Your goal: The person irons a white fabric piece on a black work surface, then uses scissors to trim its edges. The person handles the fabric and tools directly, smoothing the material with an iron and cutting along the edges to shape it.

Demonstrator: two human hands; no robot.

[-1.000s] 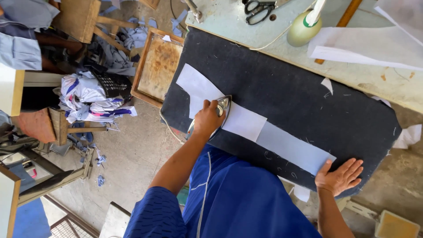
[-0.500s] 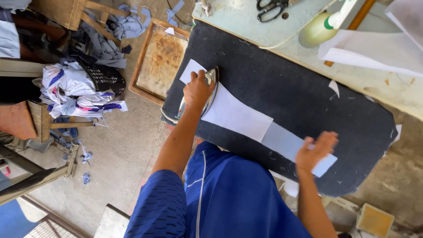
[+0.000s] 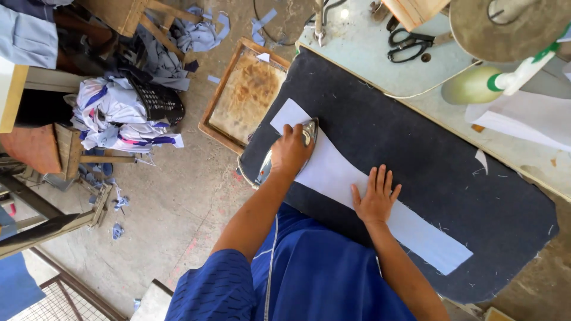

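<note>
- Left hand [image 3: 289, 153] grips the iron [image 3: 285, 156] near the pad's [image 3: 416, 148] left edge.
- Right hand [image 3: 375, 196] lies flat, fingers spread, on the cloth strip [image 3: 333, 172].
- Iron's handle is hidden under the hand.

One iron [image 3: 285, 151], one pair of scissors [image 3: 407, 44], one spray bottle [image 3: 482, 83], two hands.
</note>
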